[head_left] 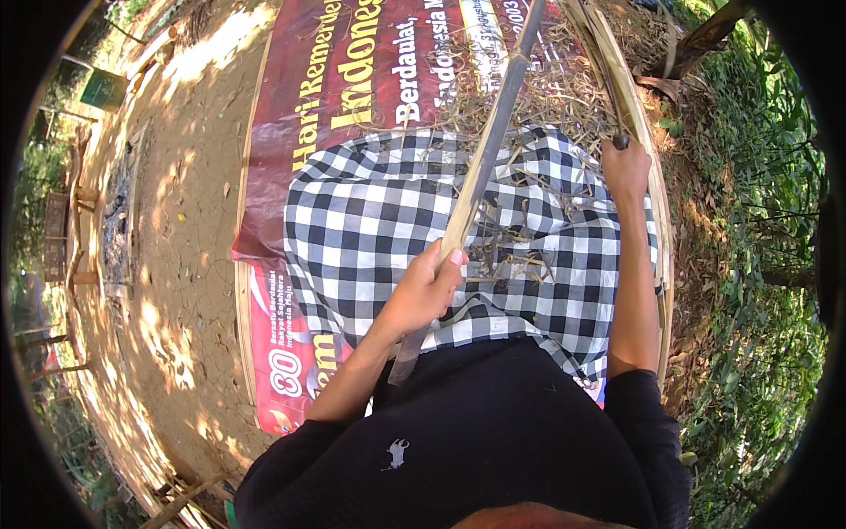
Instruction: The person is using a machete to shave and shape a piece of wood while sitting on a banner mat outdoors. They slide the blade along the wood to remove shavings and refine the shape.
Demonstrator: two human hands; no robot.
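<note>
My left hand (426,286) is closed around a long wooden strip (498,132), dark on one face and pale where it is shaved. The strip slants from my waist up to the far edge of the view. On the right, my right hand (627,172) is a fist around a dark-handled tool (621,141); its blade cannot be made out clearly. That hand is apart from the strip. A black-and-white checked cloth (370,220) covers my lap, with thin curled shavings (520,260) scattered over it.
A red printed banner (282,132) lies beneath the cloth, with more shavings at its far end. Long pale split strips (630,88) lie along the right edge. Leafy plants (758,176) grow at right. Bare soil (189,229) and a bamboo fence (79,220) are at left.
</note>
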